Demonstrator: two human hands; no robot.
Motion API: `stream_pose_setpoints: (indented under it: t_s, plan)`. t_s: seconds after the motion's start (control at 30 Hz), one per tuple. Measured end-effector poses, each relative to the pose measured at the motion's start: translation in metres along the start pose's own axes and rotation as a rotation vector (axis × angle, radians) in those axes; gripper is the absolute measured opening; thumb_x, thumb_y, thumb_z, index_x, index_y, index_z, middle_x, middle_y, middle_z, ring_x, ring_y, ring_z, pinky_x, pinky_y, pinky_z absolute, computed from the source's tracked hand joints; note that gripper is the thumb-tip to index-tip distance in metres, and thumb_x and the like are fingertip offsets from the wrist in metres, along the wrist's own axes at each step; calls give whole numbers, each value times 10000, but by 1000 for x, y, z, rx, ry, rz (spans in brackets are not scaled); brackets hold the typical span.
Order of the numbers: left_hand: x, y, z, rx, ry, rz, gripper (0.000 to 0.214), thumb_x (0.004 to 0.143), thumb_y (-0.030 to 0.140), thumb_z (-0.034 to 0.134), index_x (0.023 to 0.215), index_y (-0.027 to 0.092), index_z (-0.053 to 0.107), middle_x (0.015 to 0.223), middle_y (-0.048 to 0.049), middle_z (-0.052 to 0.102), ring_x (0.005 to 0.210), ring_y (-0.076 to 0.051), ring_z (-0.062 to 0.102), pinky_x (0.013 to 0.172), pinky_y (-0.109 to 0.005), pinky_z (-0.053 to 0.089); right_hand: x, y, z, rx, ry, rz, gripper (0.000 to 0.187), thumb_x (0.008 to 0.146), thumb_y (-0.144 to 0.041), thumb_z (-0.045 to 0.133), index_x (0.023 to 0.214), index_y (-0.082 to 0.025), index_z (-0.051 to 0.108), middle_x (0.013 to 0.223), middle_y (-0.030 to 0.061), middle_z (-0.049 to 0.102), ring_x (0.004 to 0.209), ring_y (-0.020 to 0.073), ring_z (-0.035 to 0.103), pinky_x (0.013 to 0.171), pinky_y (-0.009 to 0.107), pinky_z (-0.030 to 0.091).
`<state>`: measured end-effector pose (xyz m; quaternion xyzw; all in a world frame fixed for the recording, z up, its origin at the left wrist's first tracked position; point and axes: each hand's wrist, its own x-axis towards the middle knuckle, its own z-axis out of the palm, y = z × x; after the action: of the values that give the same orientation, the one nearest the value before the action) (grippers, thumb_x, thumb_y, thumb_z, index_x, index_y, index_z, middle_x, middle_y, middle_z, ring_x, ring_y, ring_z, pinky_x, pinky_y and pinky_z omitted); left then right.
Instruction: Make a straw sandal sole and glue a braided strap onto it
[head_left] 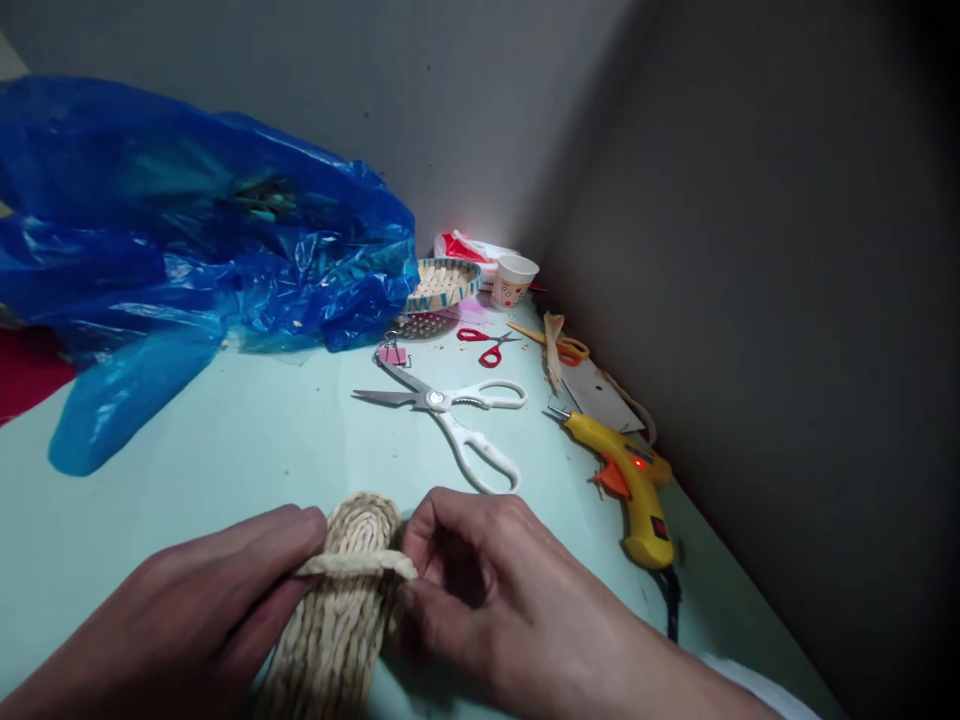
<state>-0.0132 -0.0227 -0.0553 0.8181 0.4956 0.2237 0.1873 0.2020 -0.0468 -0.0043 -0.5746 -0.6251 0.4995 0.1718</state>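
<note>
An oblong woven straw piece (326, 640), shaped like a shoe sole with a rounded far end, lies near the front of the table. Across its top runs a short, pale twisted straw cord (352, 565). My left hand (217, 590) is closed at the left edge, its thumb and fingers pressed together on the cord's left end. On the other side my right hand (480, 590) is curled, thumb and forefinger pinching around the cord's right end. The undersides of both hands are hidden.
White-handled scissors (435, 400) lie open ahead. To the right is a yellow glue gun (637, 490) with its red light on. Farther back are red scissors (491, 345), orange scissors (574, 348), a paper cup (514, 280), a woven basket (450, 285) and a blue plastic bag (187, 230).
</note>
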Motion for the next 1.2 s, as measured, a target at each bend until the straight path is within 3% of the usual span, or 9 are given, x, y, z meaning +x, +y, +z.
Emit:
stream_pose_setpoints:
  t_s: [0.1,0.2,0.37,0.53,0.67,0.87,1.07,1.2]
  plan:
    - [0,1,0,-41,8,-6,336,906,403,376,632,297,539,553,86,501,487,-119,505,516,-235,376,4,-2,3,74,-13,32,99,759,-142,574,802,-218,527,668,-48,623,558,93,489,483,193,356]
    - [1,2,0,-66,-8,-28,345,905,434,400,628,294,548,543,85,510,483,-120,495,512,-233,375,4,6,6,100,-19,-58,76,804,-201,576,852,-224,521,733,-26,673,596,107,538,505,200,369]
    - [1,1,-1,-106,-30,-24,299,883,319,407,629,278,558,541,84,528,484,-117,498,532,-238,372,4,17,12,129,-17,-198,102,846,-169,558,834,-228,475,806,-12,694,638,105,569,530,197,376]
    - [1,-2,1,-54,-24,-22,284,870,317,397,633,273,549,529,80,531,466,-123,475,525,-253,363,3,13,5,-81,97,-367,143,805,-61,592,802,-197,547,789,-25,620,708,103,540,641,200,410]
    - [2,-4,1,-110,-16,-8,295,879,348,406,638,269,556,545,67,552,483,-129,487,535,-258,367,0,11,-4,-265,46,-388,131,829,-38,623,830,-168,613,828,15,634,841,152,540,744,245,421]
    - [4,-6,0,-133,-27,40,276,881,334,422,653,261,559,565,59,553,496,-127,496,548,-252,375,2,13,-4,-295,27,-516,120,854,-56,635,835,-172,610,793,14,634,812,162,545,758,261,425]
    - [3,-5,-1,-118,-47,42,274,888,310,397,666,265,551,582,52,564,519,-138,518,552,-255,383,-3,2,-3,-389,9,-387,168,893,-29,596,855,-186,641,890,32,680,897,176,572,840,273,437]
    - [2,-6,-1,-130,-53,42,279,894,318,394,673,266,555,586,55,580,514,-134,519,566,-263,380,4,10,-2,-396,-11,-499,127,867,-51,635,839,-174,647,823,31,684,841,181,571,808,288,433]
